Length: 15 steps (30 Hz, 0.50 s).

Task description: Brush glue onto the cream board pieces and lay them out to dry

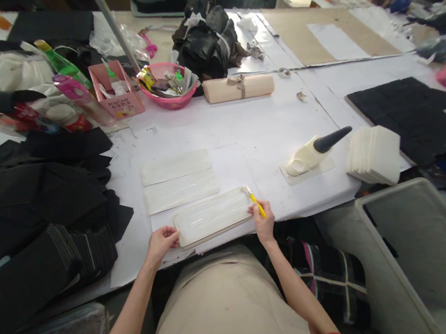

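A white rectangular panel (212, 215), with wet-looking streaks on its top, lies at the table's front edge. My left hand (164, 243) pinches its left edge between thumb and fingers. In my right hand (264, 220) is a small yellow-handled brush (257, 202), its bristles touching the panel's top right corner. Just behind, two similar pale strips (176, 166) lie side by side, the nearer one (181, 191) also streaked and shiny. To the right, a cream glue-smeared container (303, 157) with a dark tapered end leans on a small sheet.
Black cut pieces (38, 197) are heaped at left. A stack of white pieces (375, 155) sits at right, above a large grey bin (435, 254). Behind are a pink basket (172, 101), a pink box (119, 105) and a tied beige roll (237, 88).
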Available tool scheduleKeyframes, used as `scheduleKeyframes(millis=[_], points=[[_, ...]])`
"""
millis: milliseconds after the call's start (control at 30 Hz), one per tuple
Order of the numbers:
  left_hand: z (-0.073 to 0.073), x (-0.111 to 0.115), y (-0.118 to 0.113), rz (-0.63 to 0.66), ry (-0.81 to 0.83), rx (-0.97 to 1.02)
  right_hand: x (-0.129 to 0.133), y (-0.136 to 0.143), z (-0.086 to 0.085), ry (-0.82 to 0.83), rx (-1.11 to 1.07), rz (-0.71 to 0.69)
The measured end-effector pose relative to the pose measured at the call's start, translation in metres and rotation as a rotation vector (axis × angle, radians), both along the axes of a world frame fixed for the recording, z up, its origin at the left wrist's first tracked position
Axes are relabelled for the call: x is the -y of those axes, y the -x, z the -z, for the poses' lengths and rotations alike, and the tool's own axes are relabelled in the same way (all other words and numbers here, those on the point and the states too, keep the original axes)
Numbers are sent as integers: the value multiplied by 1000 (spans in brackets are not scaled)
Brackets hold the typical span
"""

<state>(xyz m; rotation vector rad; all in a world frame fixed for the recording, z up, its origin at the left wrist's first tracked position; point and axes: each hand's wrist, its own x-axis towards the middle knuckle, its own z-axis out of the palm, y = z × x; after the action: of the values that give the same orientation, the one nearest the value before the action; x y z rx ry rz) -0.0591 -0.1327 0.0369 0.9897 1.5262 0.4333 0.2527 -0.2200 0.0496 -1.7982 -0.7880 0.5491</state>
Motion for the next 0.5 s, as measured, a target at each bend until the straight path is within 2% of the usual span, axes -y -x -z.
scheduleKeyframes(millis=[67,133,200,300,367,433,500], points=[[0,0,0,-7,1,-3,4,-14,-2,-16,24,98],[-1,0,0,-4,5,-1,13,-17,-9,-28,46,54],[-1,0,1,5,8,2,26,-5,-17,-12,59,-90],[-2,-1,2,9,17,6,47,28,-23,37,18,-381],[-3,-1,2,4,19,8,59,40,-22,66,-30,-482],[-5,-2,1,3,18,13,69,37,-19,90,-53,-387],[-7,-2,-1,7,13,19,76,22,-19,106,-19,-168]])
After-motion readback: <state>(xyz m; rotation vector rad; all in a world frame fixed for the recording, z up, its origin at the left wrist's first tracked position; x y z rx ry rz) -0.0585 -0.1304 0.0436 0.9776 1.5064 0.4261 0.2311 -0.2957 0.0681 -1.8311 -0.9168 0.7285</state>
